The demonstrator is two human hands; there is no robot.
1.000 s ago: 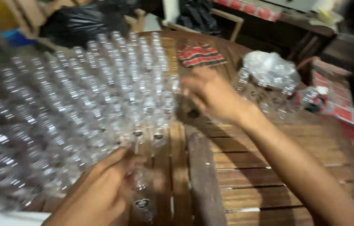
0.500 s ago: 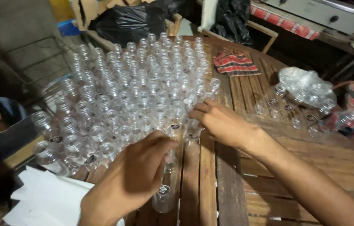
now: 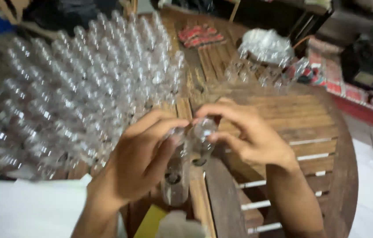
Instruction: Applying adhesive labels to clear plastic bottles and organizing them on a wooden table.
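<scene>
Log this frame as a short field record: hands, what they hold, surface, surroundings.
left hand: grip on a clear bottle, upright
right hand: fingertips on a second small clear bottle
surface: round wooden slat table
left of hands: massed rows of clear bottles
far side: red cloth, clear plastic bag
near edge: white paper

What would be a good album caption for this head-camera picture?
Left hand and right hand each grip a small clear bottle beside massed clear bottles on a slatted wooden table.

Crumpled clear plastic bag (image 3: 266, 44) at bench's far right edge; red patterned packet (image 3: 200, 35) left of it, lying flat.
</scene>
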